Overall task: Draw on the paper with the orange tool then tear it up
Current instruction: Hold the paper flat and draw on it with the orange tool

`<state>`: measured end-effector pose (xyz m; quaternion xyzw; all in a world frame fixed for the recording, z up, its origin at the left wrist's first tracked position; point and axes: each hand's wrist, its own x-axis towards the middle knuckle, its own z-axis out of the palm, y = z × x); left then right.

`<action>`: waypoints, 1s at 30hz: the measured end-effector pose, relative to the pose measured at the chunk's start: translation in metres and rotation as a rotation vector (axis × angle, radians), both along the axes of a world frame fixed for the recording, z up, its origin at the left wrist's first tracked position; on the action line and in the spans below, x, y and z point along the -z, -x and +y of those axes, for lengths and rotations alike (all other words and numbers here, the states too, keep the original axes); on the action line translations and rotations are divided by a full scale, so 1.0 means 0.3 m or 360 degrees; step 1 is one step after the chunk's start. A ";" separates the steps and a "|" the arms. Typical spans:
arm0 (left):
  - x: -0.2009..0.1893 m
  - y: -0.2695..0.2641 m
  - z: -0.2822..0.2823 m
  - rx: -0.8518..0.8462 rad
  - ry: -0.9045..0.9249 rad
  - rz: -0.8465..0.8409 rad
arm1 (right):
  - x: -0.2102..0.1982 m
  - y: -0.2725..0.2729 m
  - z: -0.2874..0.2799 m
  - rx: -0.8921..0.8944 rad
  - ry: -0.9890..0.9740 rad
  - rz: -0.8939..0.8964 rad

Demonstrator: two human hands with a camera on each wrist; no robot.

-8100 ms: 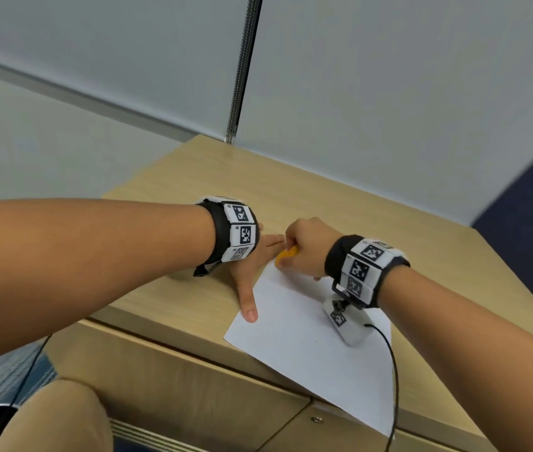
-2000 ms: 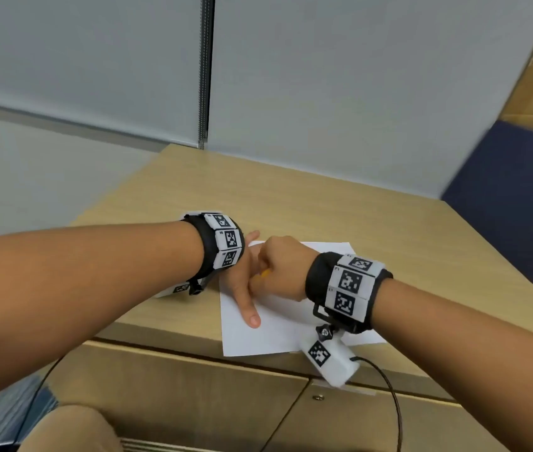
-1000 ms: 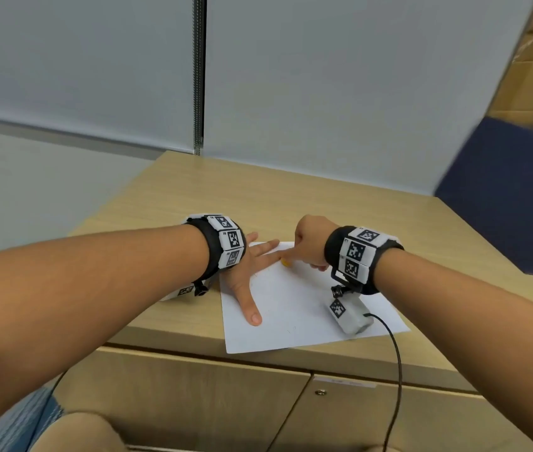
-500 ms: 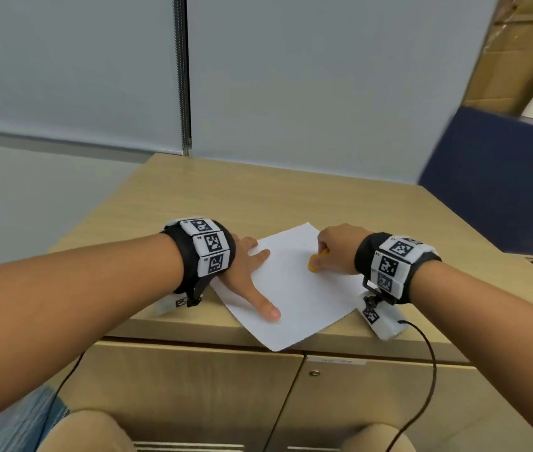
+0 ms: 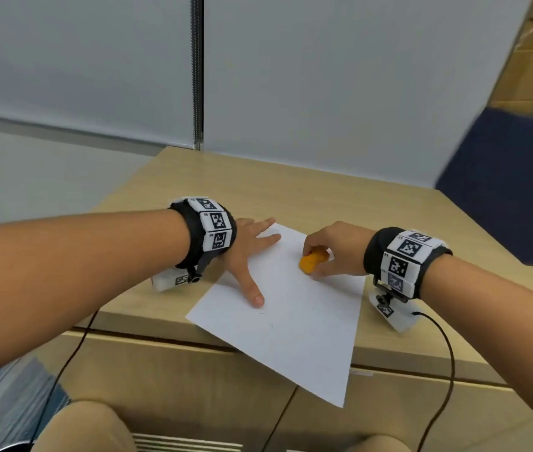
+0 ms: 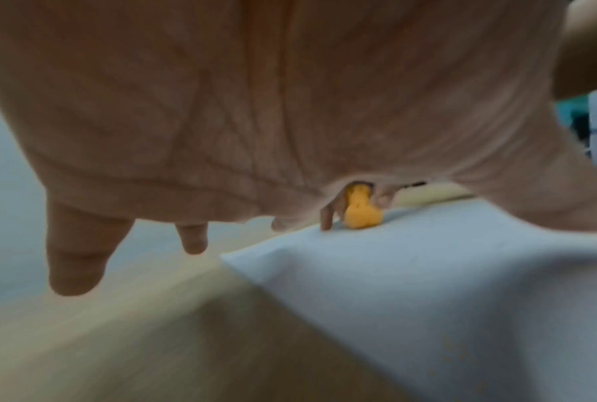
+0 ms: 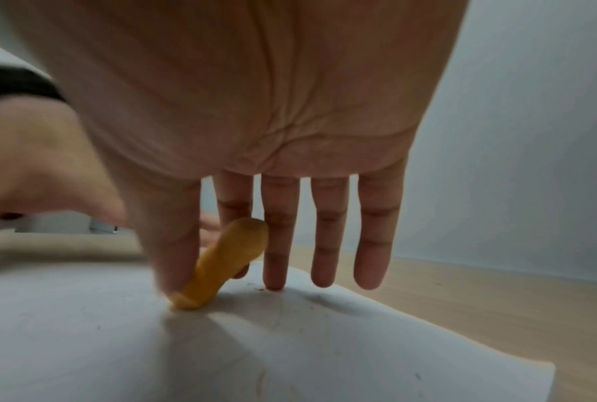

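Head view: left hand [image 5: 245, 252] flat, fingers spread, on the paper [image 5: 297, 321] overhanging the desk [image 5: 291, 197] edge; right hand [image 5: 336, 249] pinches the tool [image 5: 313, 261], which rests on the paper. Left wrist: tool [image 6: 360, 215] lies beyond the straight fingers. Right wrist: thumb and forefinger pinch the tilted tool [image 7: 224, 261]; other fingers straight.

The left forearm [image 5: 79, 262] comes in from the left edge of the head view, the right forearm [image 5: 503, 308] from the lower right. The left hand [image 5: 245, 252] lies palm down at centre left, fingers straight and spread. The right hand [image 5: 336, 249], at centre right, pinches a stubby orange drawing tool [image 5: 313, 261] between thumb and index finger. Its other fingers point down, nearly straight.
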<state>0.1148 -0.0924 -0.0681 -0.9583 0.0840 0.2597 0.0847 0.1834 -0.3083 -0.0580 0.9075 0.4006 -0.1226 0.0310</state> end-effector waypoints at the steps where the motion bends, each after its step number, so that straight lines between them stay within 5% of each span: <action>1: 0.016 -0.017 0.005 0.0020 -0.0016 0.0013 | 0.004 0.001 0.000 -0.0032 0.0041 -0.0009; 16: 0.091 -0.078 0.024 0.0066 -0.0034 0.0132 | 0.027 0.134 0.206 -0.0302 -0.0129 0.0124; 21: 0.091 -0.078 0.030 0.0068 0.0021 0.0091 | -0.017 0.032 0.216 -0.0051 -0.0094 -0.0161; 27: 0.092 -0.082 0.014 0.0038 -0.0099 0.0110 | 0.016 0.180 0.213 -0.0296 -0.0046 0.0134; 30: 0.087 -0.072 0.015 0.0074 -0.0039 0.0060 | -0.011 0.057 0.235 -0.0127 -0.0058 -0.0111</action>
